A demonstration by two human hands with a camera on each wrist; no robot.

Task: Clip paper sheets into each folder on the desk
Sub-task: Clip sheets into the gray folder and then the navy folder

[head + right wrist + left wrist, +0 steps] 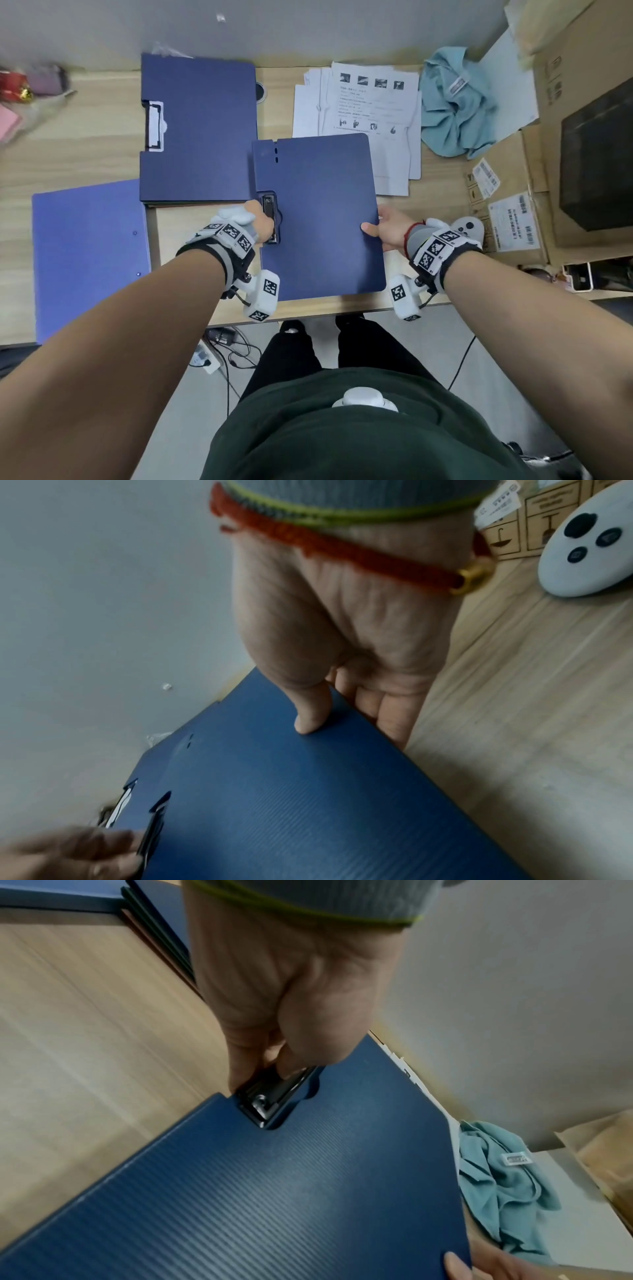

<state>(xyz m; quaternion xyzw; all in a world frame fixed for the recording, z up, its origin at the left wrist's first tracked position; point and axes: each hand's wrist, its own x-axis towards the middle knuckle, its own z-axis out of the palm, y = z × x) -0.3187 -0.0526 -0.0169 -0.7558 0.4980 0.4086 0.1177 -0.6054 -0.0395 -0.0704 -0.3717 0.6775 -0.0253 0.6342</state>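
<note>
A dark blue closed folder (318,216) is held above the desk's near middle. My left hand (262,222) pinches its black metal clip (269,219) on the left edge; the left wrist view shows my fingers curled onto the clip (270,1099). My right hand (383,231) grips the folder's right edge, thumb on top (310,721) and fingers under it. A stack of printed paper sheets (370,113) lies behind the folder at the back right. Another dark blue folder (202,130) with a white clip (156,126) lies at the back. A lighter blue folder (89,253) lies at the left.
A crumpled teal cloth (455,102) lies right of the sheets. Cardboard boxes (513,192) line the desk's right side. A white controller (467,229) rests near my right wrist. Red and pink items (20,92) sit at the far left. The desk's front edge (308,313) is just below the folder.
</note>
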